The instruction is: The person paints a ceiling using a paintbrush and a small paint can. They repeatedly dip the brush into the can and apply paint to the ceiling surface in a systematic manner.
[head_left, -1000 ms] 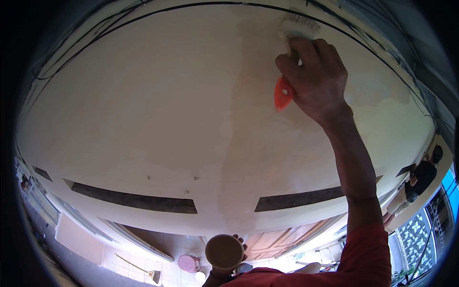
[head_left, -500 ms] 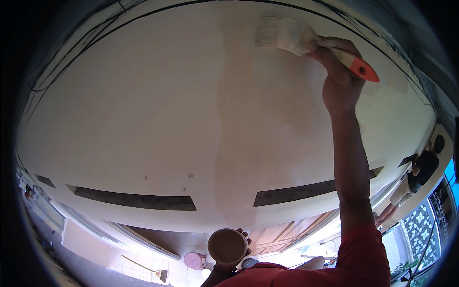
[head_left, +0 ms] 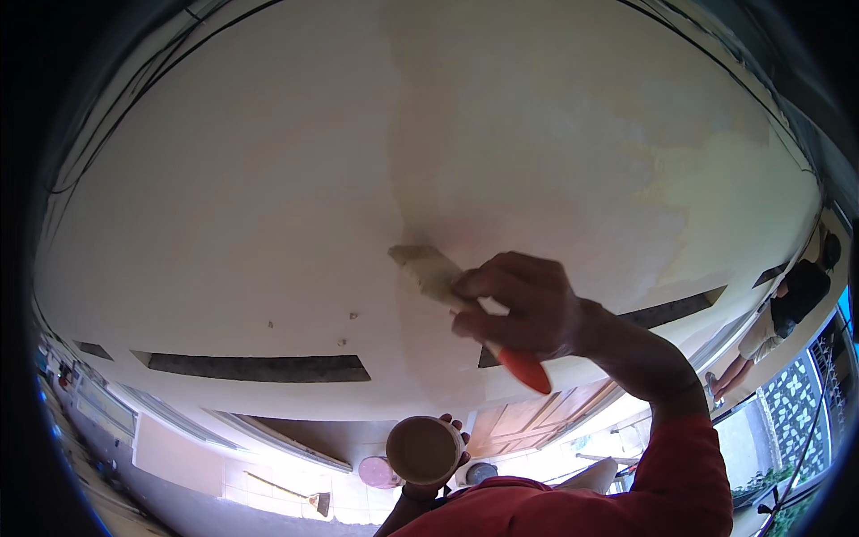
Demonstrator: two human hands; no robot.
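Observation:
My right hand [head_left: 523,304] is closed round the handle of a wide paintbrush [head_left: 429,273] with an orange handle end. Its bristles, tilted up and left, meet the pale wall [head_left: 268,197] at the edge of a darker, damp-looking vertical band [head_left: 416,143]. Low in front of my body, my left hand [head_left: 458,438] grips a round container [head_left: 422,450] from beneath and the side. Brownish liquid shows in the container's mouth. Most of the left palm is hidden behind it.
Dark slots [head_left: 259,368] run across the lower wall, above a wooden door [head_left: 537,421]. Black cables [head_left: 170,76] hang along the upper edges. On the floor below are a broom [head_left: 318,501] and a pink bucket [head_left: 378,473]. Another person [head_left: 803,295] stands at the wall far right.
My right hand has brought the brush down and leftward from high on the wall, with the elbow now bent. The left hand and container stay nearly in place.

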